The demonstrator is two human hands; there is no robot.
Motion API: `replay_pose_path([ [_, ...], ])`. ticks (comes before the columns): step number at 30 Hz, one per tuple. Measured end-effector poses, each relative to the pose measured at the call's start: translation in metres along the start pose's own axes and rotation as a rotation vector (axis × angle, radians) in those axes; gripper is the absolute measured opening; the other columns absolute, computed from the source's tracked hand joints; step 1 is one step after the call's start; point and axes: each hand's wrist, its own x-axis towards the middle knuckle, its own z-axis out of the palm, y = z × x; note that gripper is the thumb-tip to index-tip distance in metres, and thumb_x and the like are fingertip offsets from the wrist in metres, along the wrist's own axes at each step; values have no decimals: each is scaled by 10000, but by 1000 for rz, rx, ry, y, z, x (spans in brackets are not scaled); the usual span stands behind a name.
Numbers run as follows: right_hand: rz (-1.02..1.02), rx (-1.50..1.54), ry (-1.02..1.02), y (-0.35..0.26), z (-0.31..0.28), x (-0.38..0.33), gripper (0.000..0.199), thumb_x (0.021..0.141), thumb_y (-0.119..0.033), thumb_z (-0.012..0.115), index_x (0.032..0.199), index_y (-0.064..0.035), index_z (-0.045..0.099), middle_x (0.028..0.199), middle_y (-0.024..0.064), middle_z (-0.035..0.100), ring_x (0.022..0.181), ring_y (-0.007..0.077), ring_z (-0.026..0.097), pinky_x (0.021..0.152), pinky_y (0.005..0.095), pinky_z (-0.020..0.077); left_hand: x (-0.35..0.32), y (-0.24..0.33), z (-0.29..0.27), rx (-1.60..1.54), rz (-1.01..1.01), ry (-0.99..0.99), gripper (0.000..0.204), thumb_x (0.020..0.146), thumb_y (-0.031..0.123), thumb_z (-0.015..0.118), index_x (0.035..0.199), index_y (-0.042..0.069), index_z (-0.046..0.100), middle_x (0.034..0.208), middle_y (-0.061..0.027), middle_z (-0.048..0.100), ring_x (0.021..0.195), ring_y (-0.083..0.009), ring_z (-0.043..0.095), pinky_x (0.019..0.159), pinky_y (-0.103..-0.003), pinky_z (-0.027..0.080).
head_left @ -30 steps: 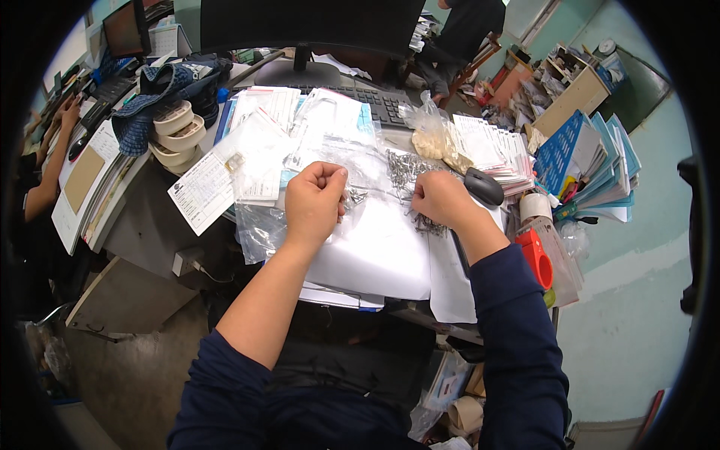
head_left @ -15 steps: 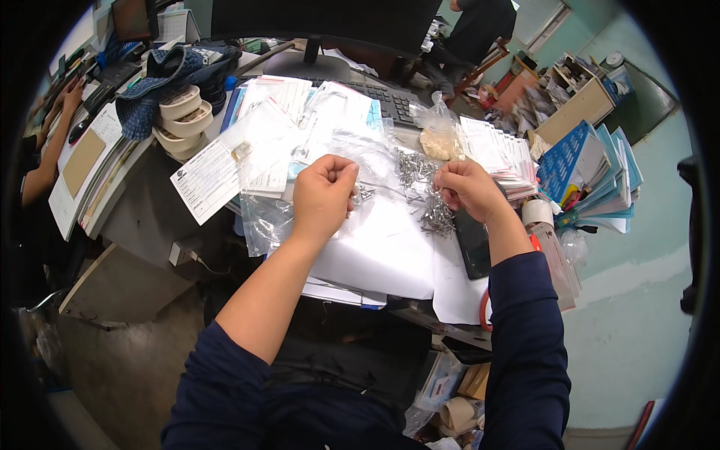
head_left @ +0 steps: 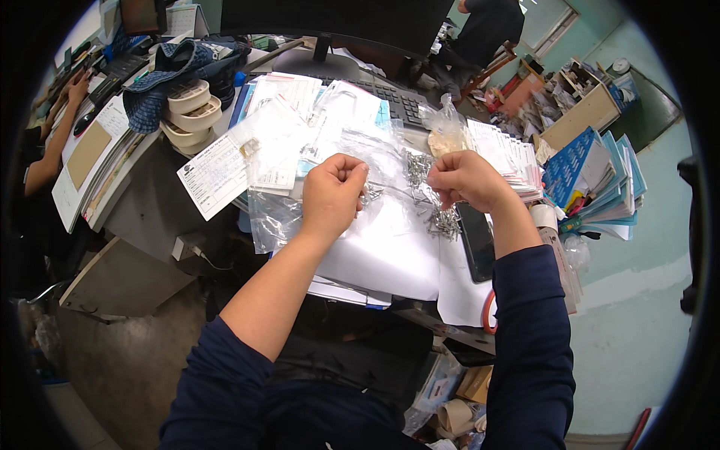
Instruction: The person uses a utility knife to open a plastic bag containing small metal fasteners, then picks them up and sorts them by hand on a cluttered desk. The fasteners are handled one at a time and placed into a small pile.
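My left hand (head_left: 334, 196) is closed, thumb pressed to curled fingers, above white paper (head_left: 386, 259). A few small metal pieces show by its fingertips, but whether it grips any is hidden. To its right, my right hand (head_left: 471, 180) is closed in a pinch, and what lies between its fingertips is too small to make out. Just below the right hand spreads a loose pile of small silvery metal pieces (head_left: 444, 223), shaped like pins or rivets. More of them lie farther back beside a clear plastic bag (head_left: 367, 142). Another clear bag (head_left: 271, 225) lies left of my left hand.
A dark phone (head_left: 477, 244) lies under my right wrist, near a red-orange ring handle (head_left: 489, 311). Behind are a keyboard (head_left: 401, 101), a monitor (head_left: 337, 19) and a bag of pale pieces (head_left: 444, 135). Stacked cream trays (head_left: 191, 112) stand left; a co-worker's arm (head_left: 56, 139) shows beyond.
My right hand has moved slightly left, toward my left hand, and its fingers are drawn closer together. My left hand stays almost in place. The whole view has shifted a little.
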Motion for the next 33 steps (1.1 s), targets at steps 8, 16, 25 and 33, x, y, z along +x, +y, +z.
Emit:
replay_pose_path([
  [8, -244, 98, 250, -15, 35, 19, 204, 849, -111, 676, 936, 73, 680, 784, 104, 679, 606, 160, 644, 570, 296, 567, 1, 0, 4, -25, -15, -12, 146, 904, 136, 626, 876, -7, 638, 616, -24, 602, 444, -59, 503, 397, -224, 390],
  [16, -258, -652, 325, 50, 5, 18, 285, 825, -183, 710, 1082, -58, 701, 841, 140, 683, 782, 259, 658, 753, 342, 534, -1, 1, 1, 24, -32, 26, 143, 904, 135, 628, 895, -6, 648, 624, -21, 606, 455, -57, 508, 403, -221, 390],
  [25, -312, -748, 234, 47, 15, 19, 174, 786, -131, 708, 927, -34, 677, 764, 116, 659, 736, 275, 638, 698, 359, 501, 0, 1, 4, 6, -22, 10, 140, 906, 132, 630, 889, -6, 644, 626, -19, 605, 453, -56, 509, 397, -224, 387],
  [33, -79, -450, 191, 45, 2, 8, 87, 800, -55, 609, 822, 21, 645, 715, 122, 654, 616, 199, 649, 575, 341, 508, 0, 0, 0, 23, -7, 16, 137, 904, 128, 627, 879, -5, 642, 636, -19, 608, 450, -55, 507, 397, -222, 390],
])
